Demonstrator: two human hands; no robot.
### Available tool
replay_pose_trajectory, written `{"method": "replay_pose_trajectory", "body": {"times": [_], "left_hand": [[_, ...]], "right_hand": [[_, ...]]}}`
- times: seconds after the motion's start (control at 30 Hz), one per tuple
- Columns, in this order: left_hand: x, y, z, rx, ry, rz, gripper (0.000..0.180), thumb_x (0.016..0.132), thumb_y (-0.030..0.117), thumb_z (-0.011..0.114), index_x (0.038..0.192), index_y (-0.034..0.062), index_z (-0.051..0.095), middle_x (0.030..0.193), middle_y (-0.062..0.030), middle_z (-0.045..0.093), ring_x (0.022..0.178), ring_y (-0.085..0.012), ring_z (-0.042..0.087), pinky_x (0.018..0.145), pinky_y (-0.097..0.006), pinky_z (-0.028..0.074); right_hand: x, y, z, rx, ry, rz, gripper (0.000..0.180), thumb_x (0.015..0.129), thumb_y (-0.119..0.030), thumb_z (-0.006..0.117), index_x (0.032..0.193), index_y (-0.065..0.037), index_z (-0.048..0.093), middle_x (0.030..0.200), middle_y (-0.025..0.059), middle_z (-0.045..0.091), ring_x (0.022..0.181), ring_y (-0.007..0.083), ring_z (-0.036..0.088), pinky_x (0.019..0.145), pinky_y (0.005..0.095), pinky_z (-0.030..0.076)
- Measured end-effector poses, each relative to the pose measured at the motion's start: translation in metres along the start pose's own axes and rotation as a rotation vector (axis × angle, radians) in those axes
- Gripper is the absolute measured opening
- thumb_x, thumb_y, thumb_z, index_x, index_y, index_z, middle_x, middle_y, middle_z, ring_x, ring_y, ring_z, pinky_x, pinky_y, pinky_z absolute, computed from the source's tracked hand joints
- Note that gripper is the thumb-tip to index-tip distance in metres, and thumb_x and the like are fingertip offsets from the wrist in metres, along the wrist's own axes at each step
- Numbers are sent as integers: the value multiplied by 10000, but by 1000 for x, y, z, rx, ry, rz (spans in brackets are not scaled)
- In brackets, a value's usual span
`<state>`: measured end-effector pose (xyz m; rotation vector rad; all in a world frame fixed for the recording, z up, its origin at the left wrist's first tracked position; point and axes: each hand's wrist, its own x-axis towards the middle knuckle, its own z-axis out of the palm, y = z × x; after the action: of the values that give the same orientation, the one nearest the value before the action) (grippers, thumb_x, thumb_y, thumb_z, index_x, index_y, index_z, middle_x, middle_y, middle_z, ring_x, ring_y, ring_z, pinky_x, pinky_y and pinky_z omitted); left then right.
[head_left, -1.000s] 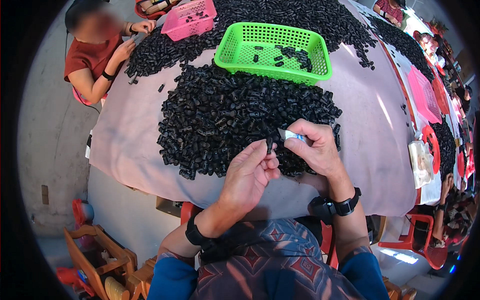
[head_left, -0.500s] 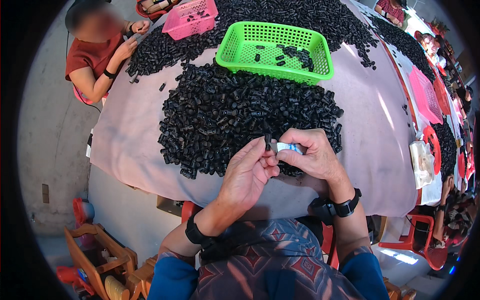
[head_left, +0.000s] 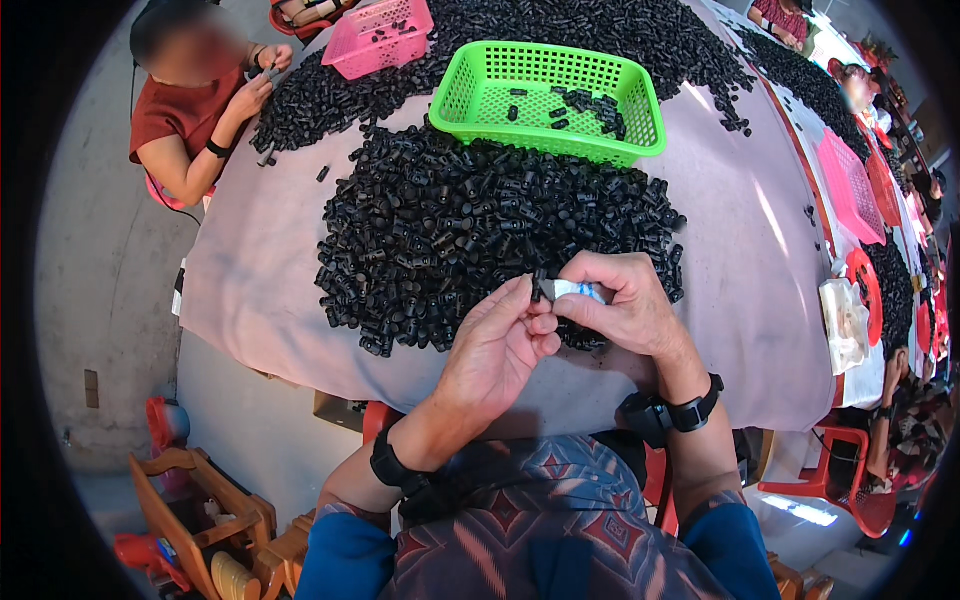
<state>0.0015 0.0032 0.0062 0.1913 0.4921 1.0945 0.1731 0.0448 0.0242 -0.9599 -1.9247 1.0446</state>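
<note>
Head view: the left hand [head_left: 497,345] pinches a small black part [head_left: 539,287] between thumb and forefinger, its other fingers loosely curled. The right hand [head_left: 628,308] is closed, thumb against forefinger, on a small blade [head_left: 578,290] wrapped in white and blue. The blade's grey tip points left at the part; exact contact cannot be made out.

Surroundings: a near pile [head_left: 430,230] of similar black parts covers the cloth-covered counter [head_left: 745,280] beneath and beyond the fingers. The green basket [head_left: 555,150] stands at the pile's far edge, with loose parts mostly toward its right end. Behind it spreads a far pile [head_left: 600,22]; a pink basket [head_left: 375,62] stands at that pile's left side, near a seated co-worker [head_left: 175,130]. A second pink basket [head_left: 850,190] stands well apart, at right.

Pose: both forearms enter from the lower edge and converge over the pile's near edge. The left palm faces inward and partly upward; the right hand's back faces outward.
</note>
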Motion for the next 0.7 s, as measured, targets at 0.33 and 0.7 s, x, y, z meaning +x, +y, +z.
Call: {"method": "replay_pose_trajectory", "body": {"times": [0.33, 0.7], "left_hand": [[-1, 0, 5, 53, -15, -33, 158, 932, 197, 500, 957, 47, 544, 784, 4, 529, 683, -83, 490, 603, -241, 438], [-1, -7, 0, 91, -32, -106, 155, 918, 213, 526, 967, 67, 548, 796, 20, 498, 685, -79, 470, 610, -247, 422]], "right_hand": [[0, 12, -1, 73, 206, 51, 93, 789, -113, 667, 787, -32, 622, 608, -42, 522, 591, 16, 433, 515, 200, 363], [0, -4, 8, 294, 16, 146, 126, 782, -84, 694, 827, -17, 597, 697, -37, 550, 656, 15, 467, 570, 178, 398]]}}
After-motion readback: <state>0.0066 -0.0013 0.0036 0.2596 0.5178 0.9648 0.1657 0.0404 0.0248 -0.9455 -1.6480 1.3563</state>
